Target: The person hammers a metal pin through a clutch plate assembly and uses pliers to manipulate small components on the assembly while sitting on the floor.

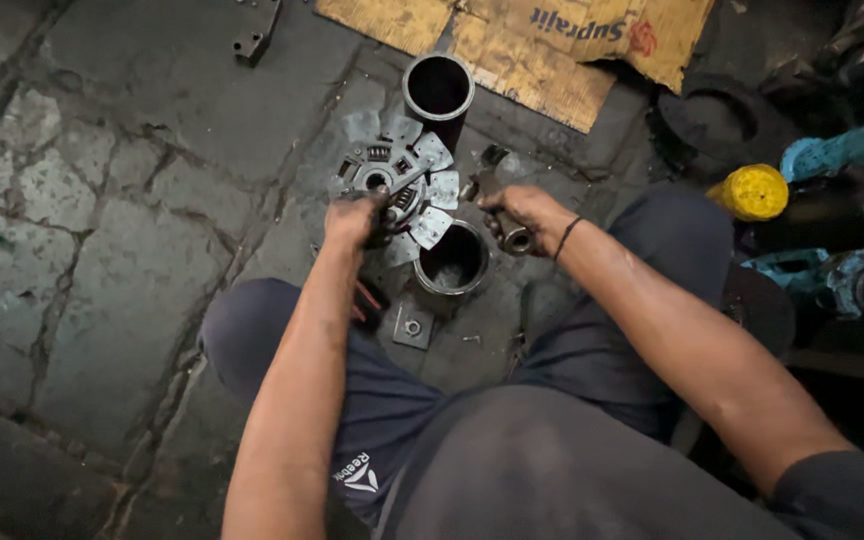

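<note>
Clutch disc (397, 190) lies on the cracked stone floor (132, 250) between two steel sleeves, still being worked: the left hand (354, 220) clenches a tool at its hub, the right hand (527, 215) grips a small metal fitting (514, 240).

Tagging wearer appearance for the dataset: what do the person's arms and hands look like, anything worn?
Both forearms are bare, no gloves. The left hand and left forearm carry nothing. The right hand has a thin black band around the wrist. A dark short sleeve shows at the right upper arm. Hands look smudged with grime.
</note>
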